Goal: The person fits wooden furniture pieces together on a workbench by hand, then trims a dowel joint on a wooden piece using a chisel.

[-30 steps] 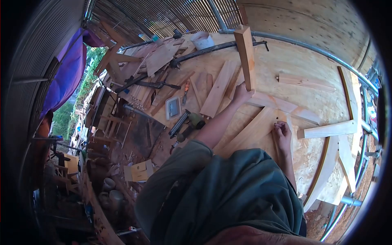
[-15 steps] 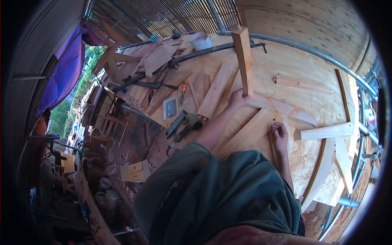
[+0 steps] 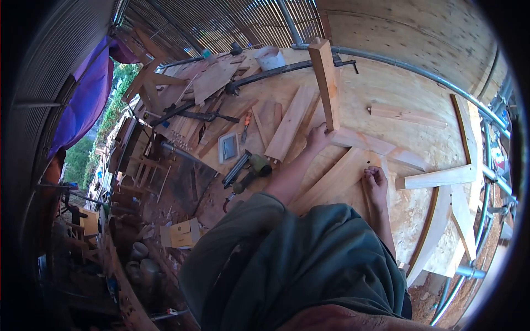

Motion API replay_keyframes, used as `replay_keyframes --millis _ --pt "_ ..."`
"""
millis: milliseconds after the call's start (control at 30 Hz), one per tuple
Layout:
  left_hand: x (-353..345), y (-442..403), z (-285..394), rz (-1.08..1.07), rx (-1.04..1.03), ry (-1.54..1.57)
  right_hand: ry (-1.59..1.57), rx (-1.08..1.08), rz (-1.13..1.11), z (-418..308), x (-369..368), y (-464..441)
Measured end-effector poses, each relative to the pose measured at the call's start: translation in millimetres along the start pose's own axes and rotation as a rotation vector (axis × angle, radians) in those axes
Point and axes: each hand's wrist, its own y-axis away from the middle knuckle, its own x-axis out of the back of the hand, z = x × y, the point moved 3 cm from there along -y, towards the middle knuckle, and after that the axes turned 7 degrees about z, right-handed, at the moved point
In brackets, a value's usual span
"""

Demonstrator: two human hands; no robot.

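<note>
My left hand (image 3: 317,138) is closed around the low end of an upright wooden post (image 3: 324,83), where it meets a long wooden rail (image 3: 381,145) running off to the right. The post leans slightly and has a small tenon on its top end. My right hand (image 3: 376,182) is raised a little, fingers curled together; anything inside them is hidden or too small to name. Close to it lies a wide wooden board (image 3: 337,176) with a dark hole near its end. Just right of that hand rests a pale curved wooden piece (image 3: 439,177).
A green nail gun (image 3: 256,165), an orange-handled chisel (image 3: 246,122) and a whitish tray (image 3: 228,147) lie left of my left arm. Behind are a long bar clamp (image 3: 270,74) and a white bucket (image 3: 269,58). Metal scaffold pipes (image 3: 408,64) edge the plywood bench.
The post's top has tipped slightly to the left, with my left hand still at its base. My right hand stays nearly in place, and the view has shifted slightly.
</note>
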Motion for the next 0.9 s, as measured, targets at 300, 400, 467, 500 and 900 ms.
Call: replay_keyframes --millis 300,400,467,500,900 --pt "2.8 4.2 -0.1 0.001 -0.005 -0.061 -0.003 0.005 -0.003 -2.5 -1.1 1.9" --pt "2.6 5.4 1.6 -0.003 0.007 -0.081 -0.023 0.007 -0.012 -0.6 -0.2 1.7" --pt "2.5 5.8 2.3 0.013 0.002 -0.088 -0.016 0.009 -0.006 0.5 0.3 1.4" --pt "3.9 6.7 4.6 0.022 0.0 -0.09 -0.011 0.01 -0.004 -1.0 -0.3 1.7" --pt "-5.4 10.4 -8.7 0.066 -0.015 -0.021 -0.029 -0.013 0.016 -4.3 -5.6 3.5"
